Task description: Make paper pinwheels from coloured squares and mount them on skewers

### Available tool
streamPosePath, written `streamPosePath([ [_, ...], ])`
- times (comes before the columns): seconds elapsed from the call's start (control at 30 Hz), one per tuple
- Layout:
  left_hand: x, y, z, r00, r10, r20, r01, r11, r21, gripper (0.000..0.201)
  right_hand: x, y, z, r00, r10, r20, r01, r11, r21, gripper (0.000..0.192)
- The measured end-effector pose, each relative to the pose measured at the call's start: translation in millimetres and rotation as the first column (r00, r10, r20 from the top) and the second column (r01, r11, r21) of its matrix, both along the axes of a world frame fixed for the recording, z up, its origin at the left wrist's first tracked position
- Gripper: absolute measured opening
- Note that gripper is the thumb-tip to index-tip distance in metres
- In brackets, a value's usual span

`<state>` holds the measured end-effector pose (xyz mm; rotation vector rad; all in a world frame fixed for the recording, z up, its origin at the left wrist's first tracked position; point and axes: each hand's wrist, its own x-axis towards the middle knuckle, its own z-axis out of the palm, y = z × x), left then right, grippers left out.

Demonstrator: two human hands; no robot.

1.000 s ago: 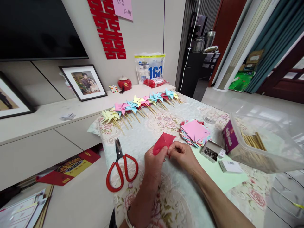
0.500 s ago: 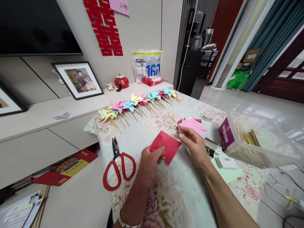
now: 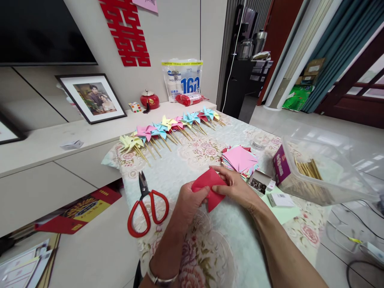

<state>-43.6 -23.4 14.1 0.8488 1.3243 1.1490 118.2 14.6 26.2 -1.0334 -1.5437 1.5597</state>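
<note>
Cabinet (image 3: pixel 39 156): long, pale, behind the table; we see a framed photo (image 3: pixel 96 100), a red pot (image 3: pixel 151 101) and a cup bag (image 3: pixel 183 78) on top.
Table (image 3: pixel 177 172): flowered cloth over it, everything below sits on or above this.
Tub (image 3: pixel 339 180): clear plastic, right side of table, thin sticks (image 3: pixel 309 170) bundled inside.
Pinwheels (image 3: pixel 163 127): row along the far edge, yellow, pink, blue, red heads; sticks point to the near right.
Scissors (image 3: pixel 144 193): flat on the cloth, left of the hands; red handles toward the person, blades away.
Left hand (image 3: pixel 192 198): narrow grip on the red paper (image 3: pixel 210 180), thumb on the face, other fingers mostly hidden underneath.
Right hand (image 3: pixel 235 187): also narrow on the same paper, thumb on the face, index finger at the far edge; we can't tell what its other fingertips do.
Paper stack (image 3: pixel 239 159): squares, pink on top, just beyond the right hand.
Red paper: between both hands, above the cloth, bent; a corner points down toward the person.
White box (image 3: pixel 281 200): on a green sheet (image 3: pixel 283 218), near the tub.
Pin box (image 3: pixel 264 176): open, small metal bits (image 3: pixel 258 185) inside; we can't make out their shape.
</note>
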Motion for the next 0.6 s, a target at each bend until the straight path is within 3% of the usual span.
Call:
streamPosePath([
  [0.23,0.1,-1.9,3.7,0.999,-0.052,0.012,0.052,0.999,0.017,0.018,0.6,3.1,-6.9,0.994,-0.042,0.1,0.033,0.995,0.094,0.058],
  [0.4,0.3,0.4,-2.7,0.994,0.022,0.107,-0.029,0.997,0.066,0.026,-4.2,5.4,-8.7,0.996,-0.06,-0.067,0.063,0.997,0.044,0.05],
  [0.6,4.4,0.6,1.9,0.971,0.024,0.236,-0.056,0.99,0.13,0.028,-17.3,5.1,-8.7,0.95,-0.203,-0.236,0.208,0.978,-0.005,0.043],
])
